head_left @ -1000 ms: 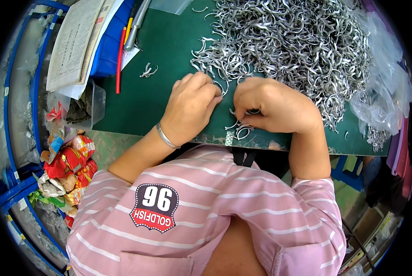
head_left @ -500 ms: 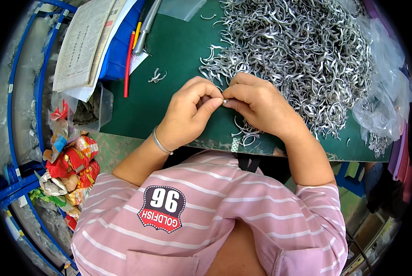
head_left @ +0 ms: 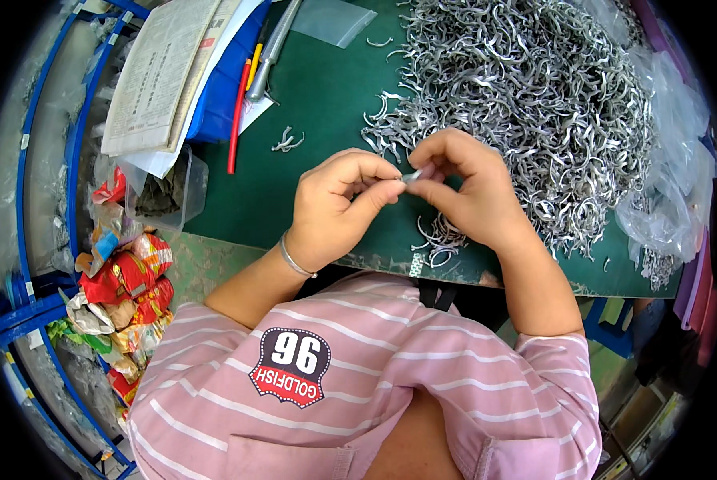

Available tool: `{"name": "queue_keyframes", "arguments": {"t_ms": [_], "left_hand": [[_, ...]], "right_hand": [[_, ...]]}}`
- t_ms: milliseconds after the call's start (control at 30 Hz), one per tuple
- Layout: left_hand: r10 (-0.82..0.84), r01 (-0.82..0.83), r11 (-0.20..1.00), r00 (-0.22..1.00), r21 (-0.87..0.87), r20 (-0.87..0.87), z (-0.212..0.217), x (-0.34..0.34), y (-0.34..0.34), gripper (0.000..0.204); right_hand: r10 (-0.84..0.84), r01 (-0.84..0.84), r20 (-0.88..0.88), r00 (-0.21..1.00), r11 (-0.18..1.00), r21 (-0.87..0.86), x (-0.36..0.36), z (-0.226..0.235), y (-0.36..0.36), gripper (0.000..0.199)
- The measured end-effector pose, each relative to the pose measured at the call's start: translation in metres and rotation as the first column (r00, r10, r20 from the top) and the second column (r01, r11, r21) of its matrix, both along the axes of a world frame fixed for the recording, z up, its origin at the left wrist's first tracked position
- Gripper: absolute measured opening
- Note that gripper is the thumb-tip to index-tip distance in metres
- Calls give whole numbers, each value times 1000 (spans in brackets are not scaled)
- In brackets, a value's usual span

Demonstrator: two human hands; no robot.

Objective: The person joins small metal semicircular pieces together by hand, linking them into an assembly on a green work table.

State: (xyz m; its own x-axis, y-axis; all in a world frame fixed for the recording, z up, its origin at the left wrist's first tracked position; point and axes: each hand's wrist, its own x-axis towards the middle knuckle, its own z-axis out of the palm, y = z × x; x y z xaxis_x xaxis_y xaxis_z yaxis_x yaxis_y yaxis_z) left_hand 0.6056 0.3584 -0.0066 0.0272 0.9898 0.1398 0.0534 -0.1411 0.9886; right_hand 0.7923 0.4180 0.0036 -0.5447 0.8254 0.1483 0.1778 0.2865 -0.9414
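My left hand (head_left: 338,204) and my right hand (head_left: 466,188) meet fingertip to fingertip above the green mat (head_left: 326,96), both pinching one small curved silver metal clip (head_left: 412,176). A large heap of the same metal clips (head_left: 526,104) lies just beyond and to the right of my right hand. A few loose clips (head_left: 440,240) sit under my right wrist near the mat's front edge. Another small cluster of clips (head_left: 286,142) lies to the left of my left hand.
A red pen (head_left: 236,120), a yellow pencil and a grey tool (head_left: 270,52) lie at the mat's back left beside papers on a blue folder (head_left: 166,72). A clear plastic box (head_left: 166,188) and snack wrappers (head_left: 126,280) sit at left. Plastic bags (head_left: 666,200) lie at right.
Both hands lifted from the mat's front edge and came together, raising one clip between their fingertips. The view shifted slightly downward.
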Motion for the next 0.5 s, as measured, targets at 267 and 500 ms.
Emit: {"name": "queue_keyframes", "arguments": {"t_ms": [267,500], "left_hand": [[24,-21,993,999,115,-27,2,-5,-1,10],[2,-6,991,1000,131,25,0,-4,-3,10]], "right_hand": [[-47,-94,-223,974,810,-580,4,2,8,17],[-5,-143,-298,955,870,-472,3,-2,4,10]]}}
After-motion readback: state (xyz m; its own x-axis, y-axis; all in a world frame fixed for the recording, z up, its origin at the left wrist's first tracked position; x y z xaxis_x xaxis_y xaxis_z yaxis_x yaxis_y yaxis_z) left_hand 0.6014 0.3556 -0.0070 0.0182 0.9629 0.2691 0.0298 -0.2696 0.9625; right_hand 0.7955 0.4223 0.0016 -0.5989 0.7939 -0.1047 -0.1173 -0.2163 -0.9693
